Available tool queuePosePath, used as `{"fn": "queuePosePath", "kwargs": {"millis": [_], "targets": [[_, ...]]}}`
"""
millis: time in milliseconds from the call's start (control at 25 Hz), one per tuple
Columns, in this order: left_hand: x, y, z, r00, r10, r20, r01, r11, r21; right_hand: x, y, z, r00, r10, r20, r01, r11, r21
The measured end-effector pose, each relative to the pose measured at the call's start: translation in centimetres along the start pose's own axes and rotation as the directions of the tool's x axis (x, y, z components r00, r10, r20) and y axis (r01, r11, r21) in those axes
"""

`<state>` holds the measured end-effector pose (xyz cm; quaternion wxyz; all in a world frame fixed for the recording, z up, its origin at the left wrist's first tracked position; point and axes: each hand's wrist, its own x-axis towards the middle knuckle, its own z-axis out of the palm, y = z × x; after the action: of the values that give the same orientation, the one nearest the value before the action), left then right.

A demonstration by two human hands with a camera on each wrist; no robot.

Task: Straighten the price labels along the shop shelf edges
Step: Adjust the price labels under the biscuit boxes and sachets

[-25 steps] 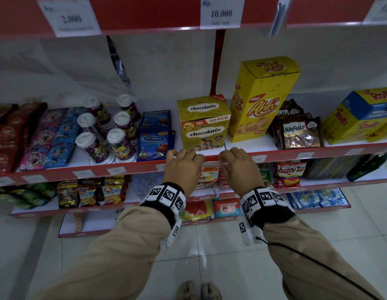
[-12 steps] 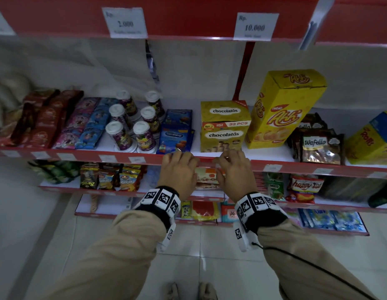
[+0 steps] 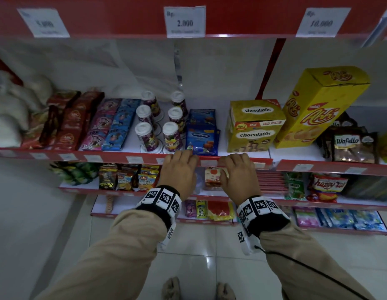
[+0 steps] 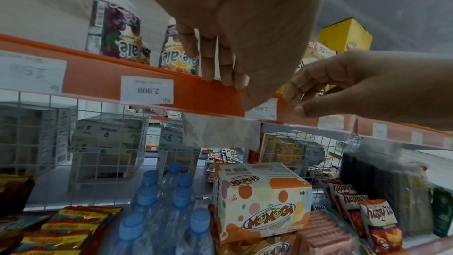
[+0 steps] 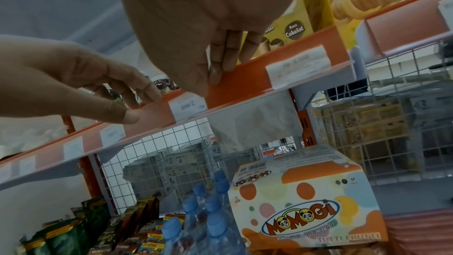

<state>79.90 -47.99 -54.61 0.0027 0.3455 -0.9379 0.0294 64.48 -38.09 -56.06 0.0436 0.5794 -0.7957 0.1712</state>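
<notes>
A small white price label (image 3: 208, 163) sits in the red edge strip (image 3: 114, 157) of the middle shelf, below a blue snack pack (image 3: 202, 135). My left hand (image 3: 180, 163) and right hand (image 3: 236, 164) flank it. Each hand hooks its fingers over the strip's top edge and sets its thumb on the front. In the left wrist view my left thumb covers the left end of this label (image 4: 263, 109), marked 2.000. In the right wrist view my right thumb touches the right end of the label (image 5: 187, 107), while the left hand (image 5: 137, 104) pinches the strip (image 5: 245, 79).
More small labels (image 3: 134, 159) (image 3: 302, 167) line the same strip. Bigger labels (image 3: 185, 21) hang on the upper shelf edge. Cups (image 3: 172, 136), a yellow chocolatos box (image 3: 256, 126) and a tall yellow box (image 3: 318, 105) stand just behind the strip. A Momogi box (image 4: 262, 201) and bottles lie on the shelf below.
Both hands have slid left along the strip, from under the chocolatos box to under the blue pack. My head has turned left with them.
</notes>
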Motion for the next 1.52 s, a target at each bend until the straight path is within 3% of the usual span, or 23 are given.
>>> {"fn": "queuePosePath", "kwargs": {"millis": [200,560,760,1040,1120,1200,1360,1440,1520], "targets": [[0.2,-1.4,0.5,0.994,0.108,-0.001,-0.108,0.991,-0.073,-0.3,-1.6,0.9,0.997,-0.023,-0.080,0.027,0.998,0.050],[0.1,-2.1,1.5,0.987,0.158,-0.027,-0.160,0.973,-0.166,-0.2,-3.4,1.5,0.994,0.104,0.024,-0.105,0.994,0.018],[0.2,-2.4,1.7,0.985,0.167,-0.047,-0.173,0.964,-0.200,0.4,-3.9,1.5,0.992,0.128,0.006,-0.128,0.992,-0.009],[0.4,-2.6,1.8,0.986,0.165,-0.023,-0.166,0.968,-0.189,1.3,-3.8,1.5,0.989,0.122,0.084,-0.116,0.990,-0.080],[0.5,-2.6,1.7,0.986,0.164,-0.016,-0.164,0.967,-0.193,1.5,-3.6,1.2,0.987,0.122,0.101,-0.118,0.992,-0.044],[0.5,-2.7,1.6,0.985,0.171,-0.018,-0.171,0.965,-0.197,1.7,-3.2,0.7,0.987,0.156,0.049,-0.161,0.979,0.125],[0.6,-2.9,1.8,0.985,0.164,-0.046,-0.170,0.951,-0.259,2.5,-2.7,-0.2,0.955,0.296,-0.013,-0.258,0.853,0.453],[0.9,-3.0,1.9,0.989,0.120,-0.083,-0.142,0.921,-0.363,2.6,-3.0,-0.4,0.894,0.447,0.021,-0.357,0.684,0.636],[1.1,-3.0,1.9,0.991,0.061,-0.115,-0.109,0.868,-0.484,2.4,-3.6,-0.4,0.827,0.550,0.121,-0.402,0.427,0.810]]}}
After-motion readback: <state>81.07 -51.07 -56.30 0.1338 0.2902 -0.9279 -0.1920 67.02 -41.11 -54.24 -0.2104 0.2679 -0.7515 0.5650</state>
